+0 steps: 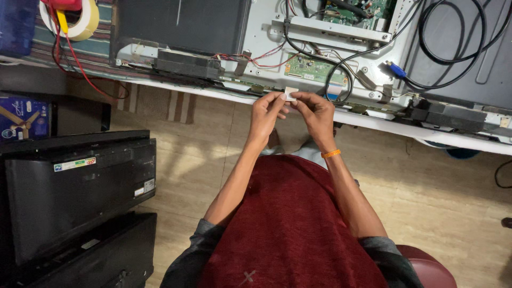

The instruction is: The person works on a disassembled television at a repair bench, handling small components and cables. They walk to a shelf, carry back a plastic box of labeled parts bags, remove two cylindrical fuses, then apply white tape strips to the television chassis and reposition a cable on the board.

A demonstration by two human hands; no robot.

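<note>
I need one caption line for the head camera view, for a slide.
Both hands, left hand and right hand, pinch a small white piece beside an opened flat-screen chassis.

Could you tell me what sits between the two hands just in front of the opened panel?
In the head view, a small white piece is pinched between the left hand and the right hand.

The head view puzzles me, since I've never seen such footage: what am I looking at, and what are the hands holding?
The camera is worn on a person's head and looks down their red-covered lap to the floor. Both bare hands meet in front: the left hand and right hand pinch a small white piece between the fingertips. Beyond them lies an opened flat screen face down, showing a green circuit board and black cables. A roll of tape lies at the far left, and black casings stand on the floor beside the person.
</note>
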